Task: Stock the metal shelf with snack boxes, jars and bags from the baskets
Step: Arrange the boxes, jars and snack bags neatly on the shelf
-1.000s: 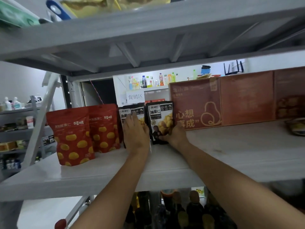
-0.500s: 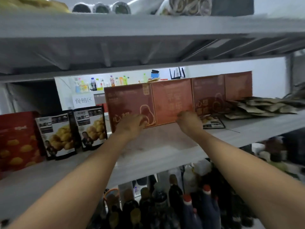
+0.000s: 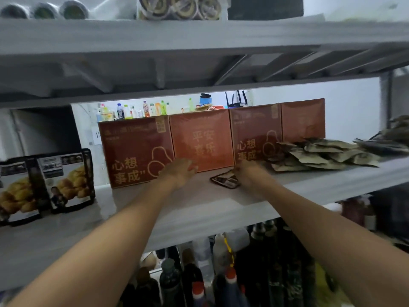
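Several red snack boxes (image 3: 135, 149) stand in a row at the back of the grey metal shelf (image 3: 199, 210). My left hand (image 3: 179, 171) reaches to the foot of the boxes with its fingers stretched out and holds nothing. A small dark flat packet (image 3: 224, 181) lies on the shelf in front of the boxes. My right hand (image 3: 249, 173) is at the packet's right edge and pinches its raised far corner. Two black-and-white chestnut bags (image 3: 68, 180) stand upright at the left.
A loose pile of flat olive packets (image 3: 321, 154) lies on the shelf to the right. Dark bottles (image 3: 194, 282) fill the level below. The shelf above (image 3: 199, 34) hangs low and carries rolls and jars. Bare shelf board shows between the bags and the boxes.
My view and both hands have shifted right, from the chestnut bags to the red boxes. My right hand has dropped onto the small dark packet, and my left hand has slid right along the boxes.
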